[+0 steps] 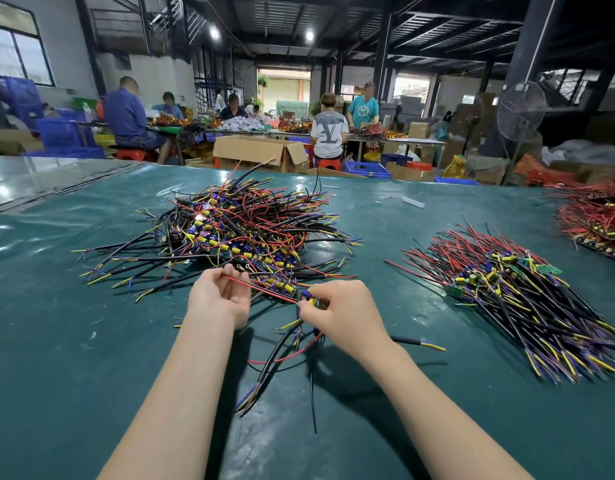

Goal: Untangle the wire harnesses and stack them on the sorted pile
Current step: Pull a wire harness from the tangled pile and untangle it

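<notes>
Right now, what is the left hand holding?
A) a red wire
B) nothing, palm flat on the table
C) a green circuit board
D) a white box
A: the fingers of the left hand pinch the end of a red wire that runs across to the harness pinched in the right hand.

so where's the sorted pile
Head view: the sorted pile lies on the green table, off to the right of the right hand, nearer than the red bundle.

Just near of the tangled pile (229,230), both hands hold one harness (309,301): the left hand (220,296) pinches its red wire, the right hand (340,308) its board; the sorted pile (513,292) lies to the right.
</notes>
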Action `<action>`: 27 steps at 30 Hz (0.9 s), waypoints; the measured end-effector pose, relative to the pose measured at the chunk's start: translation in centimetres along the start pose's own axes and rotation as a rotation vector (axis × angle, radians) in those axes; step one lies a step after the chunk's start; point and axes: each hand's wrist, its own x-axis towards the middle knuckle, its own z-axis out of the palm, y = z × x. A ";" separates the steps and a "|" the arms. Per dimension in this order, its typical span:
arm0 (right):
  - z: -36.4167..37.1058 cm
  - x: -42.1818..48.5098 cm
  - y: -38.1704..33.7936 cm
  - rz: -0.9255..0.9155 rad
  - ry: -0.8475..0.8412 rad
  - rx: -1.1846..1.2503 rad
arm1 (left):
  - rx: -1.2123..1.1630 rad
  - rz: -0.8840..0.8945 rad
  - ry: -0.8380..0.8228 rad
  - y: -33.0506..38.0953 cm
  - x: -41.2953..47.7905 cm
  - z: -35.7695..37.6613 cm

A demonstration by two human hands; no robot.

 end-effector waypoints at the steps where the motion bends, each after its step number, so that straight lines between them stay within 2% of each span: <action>1: 0.1 0.0 0.0 0.021 -0.002 0.031 | -0.005 0.031 -0.004 0.2 0.1 0.0; 3: 0.3 0.0 0.0 0.065 0.003 0.107 | 0.100 0.167 0.000 0.4 0.3 -0.1; 7: 0.3 0.4 0.1 0.134 0.011 0.213 | 0.460 0.575 0.081 0.1 1.0 -0.2; 13: 0.7 0.4 0.2 0.165 -0.040 0.268 | 0.580 0.814 0.197 -0.3 2.2 -1.5; 16: 0.8 0.3 0.2 0.173 -0.064 0.264 | 0.549 0.797 0.224 -0.1 2.2 -1.6; 21: 0.5 0.2 0.8 0.209 -0.076 0.272 | 0.124 0.329 0.171 1.1 1.5 -1.1; 23: 0.5 0.1 0.8 0.231 -0.090 0.281 | 0.056 0.235 0.131 1.2 1.9 -1.1; 24: 0.5 0.1 0.8 0.243 -0.101 0.288 | 0.073 0.238 0.128 1.1 1.9 -1.1; 25: 0.5 0.2 0.8 0.255 -0.118 0.312 | 0.158 0.323 0.147 1.0 2.0 -1.3; 27: 0.5 0.2 0.7 0.279 -0.150 0.362 | 0.403 0.641 0.182 0.9 2.0 -1.5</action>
